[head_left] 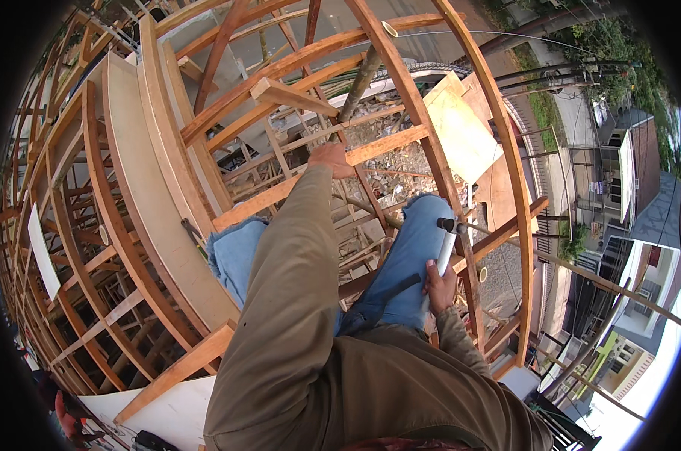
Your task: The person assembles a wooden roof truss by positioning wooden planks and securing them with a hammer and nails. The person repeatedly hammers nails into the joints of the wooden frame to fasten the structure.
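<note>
My left hand (pixel 331 159) reaches forward, closed over a wooden beam (pixel 389 145) that crosses ahead of my knees. In my right hand (pixel 440 286), beside my right thigh, is a hammer (pixel 446 249) with a white handle and a dark head. The head points up and away from me, close to an upright-looking timber (pixel 470 301) on the right. My legs in blue jeans (pixel 416 255) are spread above the open timber frame. The fingertips of my left hand are partly hidden behind the beam.
Rubble (pixel 397 177) lies far below between the timbers. Plywood sheets (pixel 461 135) rest lower down at the right. A long pale board form (pixel 141 158) runs along my left. Thin wires and poles (pixel 618 289) cross at the right, before houses.
</note>
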Demonstrator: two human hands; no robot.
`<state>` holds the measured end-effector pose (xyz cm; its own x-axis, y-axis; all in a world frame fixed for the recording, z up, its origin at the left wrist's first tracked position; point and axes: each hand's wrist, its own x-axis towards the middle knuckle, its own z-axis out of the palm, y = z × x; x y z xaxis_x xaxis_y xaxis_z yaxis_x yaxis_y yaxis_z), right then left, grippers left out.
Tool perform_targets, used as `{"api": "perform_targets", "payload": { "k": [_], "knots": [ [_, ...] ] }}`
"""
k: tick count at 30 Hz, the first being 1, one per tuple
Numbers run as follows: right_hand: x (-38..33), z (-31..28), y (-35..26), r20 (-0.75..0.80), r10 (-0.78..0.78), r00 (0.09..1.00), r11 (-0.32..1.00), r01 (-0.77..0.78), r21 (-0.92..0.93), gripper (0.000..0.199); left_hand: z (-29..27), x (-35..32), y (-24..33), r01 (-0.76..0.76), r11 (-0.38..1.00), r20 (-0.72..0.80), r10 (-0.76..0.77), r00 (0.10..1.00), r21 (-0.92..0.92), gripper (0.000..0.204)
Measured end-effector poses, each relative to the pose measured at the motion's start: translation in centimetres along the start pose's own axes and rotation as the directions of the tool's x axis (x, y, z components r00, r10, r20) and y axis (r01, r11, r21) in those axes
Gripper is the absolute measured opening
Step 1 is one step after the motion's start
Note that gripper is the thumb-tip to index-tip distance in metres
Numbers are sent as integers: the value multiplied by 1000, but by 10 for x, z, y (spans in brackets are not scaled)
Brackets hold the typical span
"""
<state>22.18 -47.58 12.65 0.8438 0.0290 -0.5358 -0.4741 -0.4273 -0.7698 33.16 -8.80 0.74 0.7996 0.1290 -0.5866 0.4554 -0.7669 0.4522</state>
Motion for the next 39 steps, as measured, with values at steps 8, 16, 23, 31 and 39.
{"api": "perform_targets", "payload": {
  "k": [8, 16, 23, 31, 39],
  "knots": [
    [5, -6, 3, -14, 47, 999, 998, -47, 48, 30, -1, -2, 18, 49, 996, 62, -53, 997, 70, 70],
    [7, -9, 5, -32, 86, 996, 990, -82, 111, 26, 9, 6, 15, 42, 999, -10, -41, 999, 31, 71],
    [9, -10, 2, 9, 118, 993, 984, -118, 131, 27, 3, 2, 20, 62, 998, 22, -62, 998, 31, 66],
    [9, -10, 3, -34, 105, 994, 982, -99, 159, 24, 4, 1, 19, 37, 999, -21, -37, 999, 31, 71],
    [12, -11, -1, 10, 113, 994, 980, -113, 164, 25, -1, -3, 23, 72, 997, 60, -70, 996, -24, 71]
  ]
}}
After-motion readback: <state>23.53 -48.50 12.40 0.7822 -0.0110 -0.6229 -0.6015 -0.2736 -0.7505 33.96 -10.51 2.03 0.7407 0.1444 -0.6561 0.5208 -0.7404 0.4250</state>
